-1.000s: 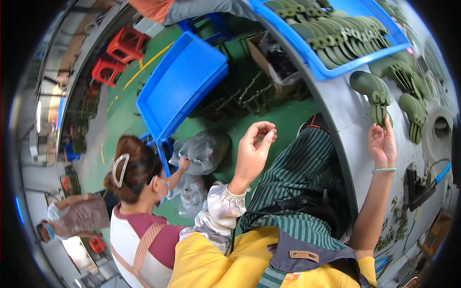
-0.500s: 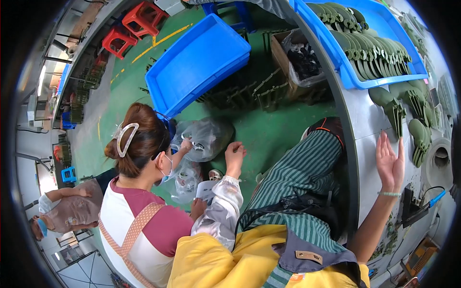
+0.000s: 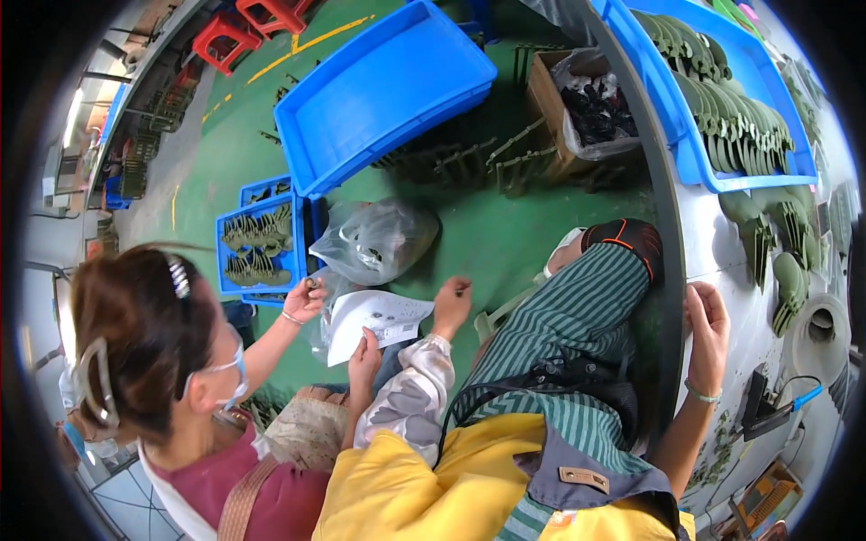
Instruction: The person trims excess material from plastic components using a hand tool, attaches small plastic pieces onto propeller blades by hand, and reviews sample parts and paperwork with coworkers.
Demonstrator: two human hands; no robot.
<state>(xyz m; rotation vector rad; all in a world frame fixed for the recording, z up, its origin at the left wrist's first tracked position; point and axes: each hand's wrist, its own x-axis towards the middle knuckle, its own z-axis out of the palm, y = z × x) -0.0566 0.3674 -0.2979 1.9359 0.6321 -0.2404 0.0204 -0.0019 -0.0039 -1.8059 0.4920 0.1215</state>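
Evidently, the paper [image 3: 381, 313] bore unreadable print. I couldn't judge whether left hand [image 3: 451, 309] or right hand [image 3: 709, 335] gripped anything.

Our sleeved left forearm [image 3: 410, 388] slants up to the left hand [image 3: 450, 311], its fingers bent inward, well apart from the desk's [image 3: 708, 242] left edge; its grip is too small to read. Our bare right forearm [image 3: 688, 437] rises to the right hand [image 3: 711, 335], loosely half-curled beside that edge.
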